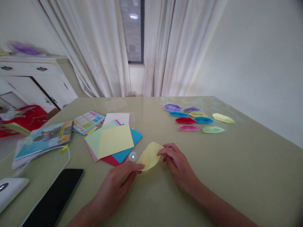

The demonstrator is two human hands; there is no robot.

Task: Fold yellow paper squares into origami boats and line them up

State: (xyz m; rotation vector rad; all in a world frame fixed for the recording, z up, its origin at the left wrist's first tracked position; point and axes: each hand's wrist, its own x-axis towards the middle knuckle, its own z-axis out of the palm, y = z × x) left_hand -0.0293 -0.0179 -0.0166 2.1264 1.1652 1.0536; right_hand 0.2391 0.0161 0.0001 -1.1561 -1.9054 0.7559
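Note:
A folded yellow paper piece [150, 155] lies on the pale green table [236, 164] between my two hands. My left hand [118, 184] pinches its lower left corner with thumb and fingers. At its right edge my right hand [177, 165] presses down with the fingertips. Just left of the piece sits a stack of coloured paper sheets [113, 142], with a yellow sheet on top.
Several finished folded paper shapes [196, 118] in purple, blue, red, pink, yellow and green lie at the back right. A black tablet [55, 198], a white cable [66, 157], a white device [10, 189], and booklets [44, 137] occupy the left side. A white cabinet [35, 78] and curtains [113, 47] stand beyond.

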